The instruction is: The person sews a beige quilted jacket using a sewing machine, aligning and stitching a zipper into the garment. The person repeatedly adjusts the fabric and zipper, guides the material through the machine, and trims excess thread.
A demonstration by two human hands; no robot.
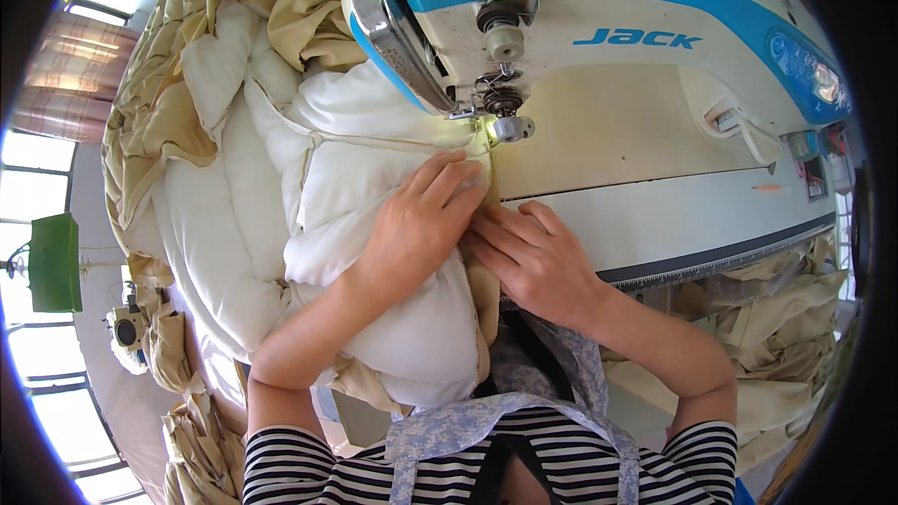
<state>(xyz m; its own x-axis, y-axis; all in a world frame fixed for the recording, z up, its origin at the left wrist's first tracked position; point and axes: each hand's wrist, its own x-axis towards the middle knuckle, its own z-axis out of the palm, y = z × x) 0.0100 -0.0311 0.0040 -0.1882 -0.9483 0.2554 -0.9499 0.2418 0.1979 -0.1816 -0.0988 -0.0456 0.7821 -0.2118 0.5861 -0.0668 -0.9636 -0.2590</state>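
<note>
A bulky padded garment piece (351, 168) of white quilted filling with beige fabric lies on the left of the sewing machine (599, 0). One edge of it runs under the lit needle area. My left hand (426, 210) rests on the white padding just in front of the presser foot, fingers bent together on the edge, thumb hidden. Close beside it, my right hand (533, 262) grips the beige edge (484, 295) of the same piece, its fingertips partly hidden near my left hand.
The pale machine bed (645, 215) extends to the right, with a ruler strip (711, 262) along its front edge. Beige fabric (776, 327) is heaped at the lower right. More beige cloth (196, 449) hangs at the lower left. A green lampshade (56, 264) shows by the windows.
</note>
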